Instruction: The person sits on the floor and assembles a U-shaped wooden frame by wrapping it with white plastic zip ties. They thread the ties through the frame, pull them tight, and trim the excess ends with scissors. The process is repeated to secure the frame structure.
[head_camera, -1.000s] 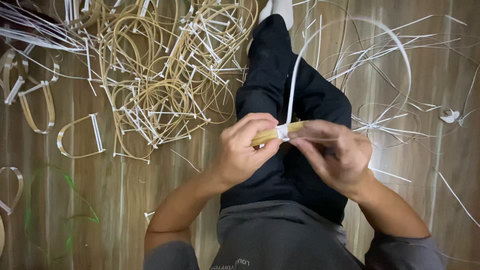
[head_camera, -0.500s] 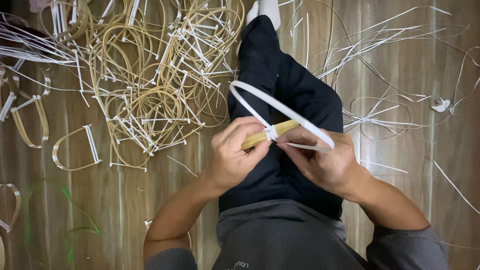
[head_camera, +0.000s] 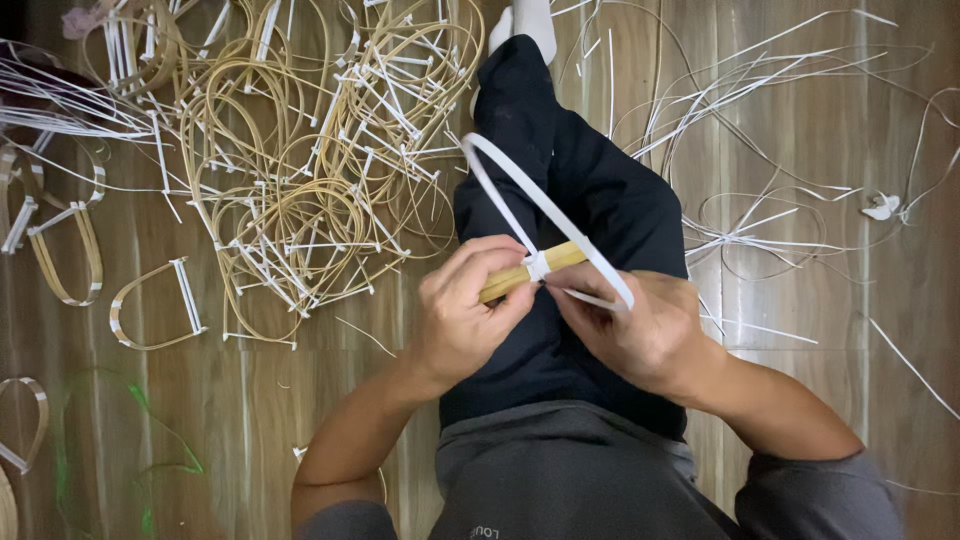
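Bamboo-coloured stick (head_camera: 530, 272) is gripped by the left hand (head_camera: 462, 315) over the lap, above the black trouser leg (head_camera: 590, 200). A white strip (head_camera: 540, 215), looped and tied around the stick, is pinched closed by the right hand (head_camera: 640, 325). A pile of bent cane hoops (head_camera: 290, 190) is seen on the wooden floor (head_camera: 800, 330) to the left.

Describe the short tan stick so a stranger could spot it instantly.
Find the outstretched leg in dark trousers on the wooden floor. Above it, the left hand and right hand pinch a short tan stick. Unlike the floor's bent hoops, it is straight, with a white strip loop tied on.
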